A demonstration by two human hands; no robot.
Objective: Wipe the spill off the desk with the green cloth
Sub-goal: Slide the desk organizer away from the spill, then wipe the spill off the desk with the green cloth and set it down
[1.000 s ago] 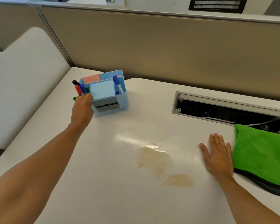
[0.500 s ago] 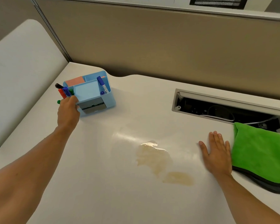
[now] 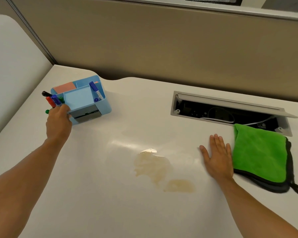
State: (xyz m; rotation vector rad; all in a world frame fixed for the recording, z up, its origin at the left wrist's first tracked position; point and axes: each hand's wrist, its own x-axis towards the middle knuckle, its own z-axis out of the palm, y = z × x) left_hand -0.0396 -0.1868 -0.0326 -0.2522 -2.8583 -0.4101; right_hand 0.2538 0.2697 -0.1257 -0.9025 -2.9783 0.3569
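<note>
Lying just to the right of the right hand [image 3: 216, 157], the green cloth [image 3: 260, 154], folded with a dark underside and a small hanging loop at its near right corner, sits on the counter [image 3: 110, 212] with its far edge overlapping the open cable hatch [image 3: 227, 109]. Stretching its longer side from far to near, roughly parallel to the outstretched fingers [image 3: 216, 140] beside it. Resting flat and open, palm down, that right hand, holding nothing, little-finger edge touching or all but touching the cloth's left border. Sitting to the left of that same hand, the tan spill [image 3: 153, 164], spread in a larger patch and a smaller one nearer the body, between the two arms and nearer the right. Curled around the near left corner of the blue organizer [image 3: 86, 100], the left hand [image 3: 58, 121], well apart from the cloth, beside the markers [image 3: 52, 100] standing in it. Judged from this layout: clearly the right hand for the pickup, a short sideways shift onto the cloth, then a drag leftward across the spill. Not yet begun, the wiping itself.
</note>
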